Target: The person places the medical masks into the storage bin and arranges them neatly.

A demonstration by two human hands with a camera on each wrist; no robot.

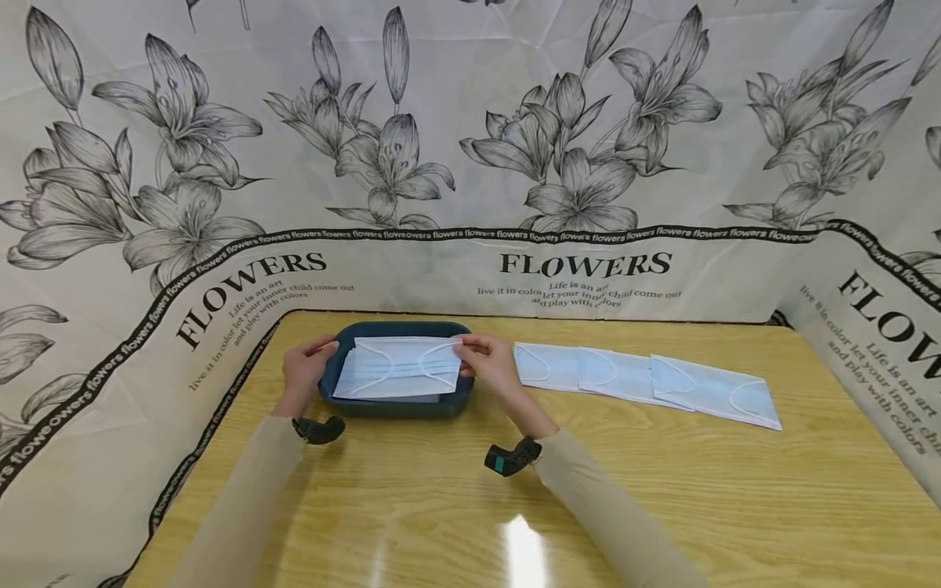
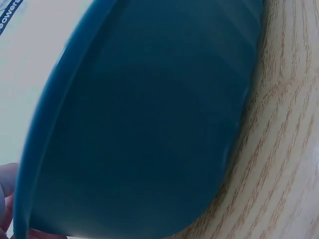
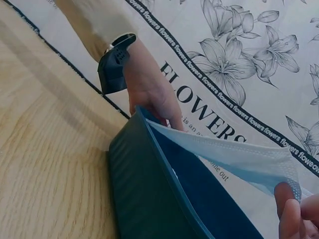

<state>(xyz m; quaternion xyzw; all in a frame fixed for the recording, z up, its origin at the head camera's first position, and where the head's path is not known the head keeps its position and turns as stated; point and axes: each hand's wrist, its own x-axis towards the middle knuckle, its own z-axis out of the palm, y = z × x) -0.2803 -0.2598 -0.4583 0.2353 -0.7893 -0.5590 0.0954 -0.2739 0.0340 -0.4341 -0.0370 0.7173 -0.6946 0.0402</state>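
My right hand (image 1: 488, 363) pinches the right end of a light-blue face mask (image 1: 412, 367) with white ear loops. This mask spans the top of a dark teal plastic bin (image 1: 400, 410); in the right wrist view the mask (image 3: 234, 154) slopes up from the bin's far end to the pinching fingertips (image 3: 285, 194). At the bin's left end my left hand (image 1: 303, 371) grips the rim, its fingers partly hidden behind the bin wall (image 2: 149, 114) in the left wrist view. More mask material shows beneath the held mask inside the bin.
To the right of the bin, several masks (image 1: 621, 376) lie in an overlapping row on the wood-grain table (image 1: 412, 506). A white flower-print cloth (image 1: 441, 278) with lettering stands behind the table and along both sides. Each wrist wears a black device (image 1: 319, 430).
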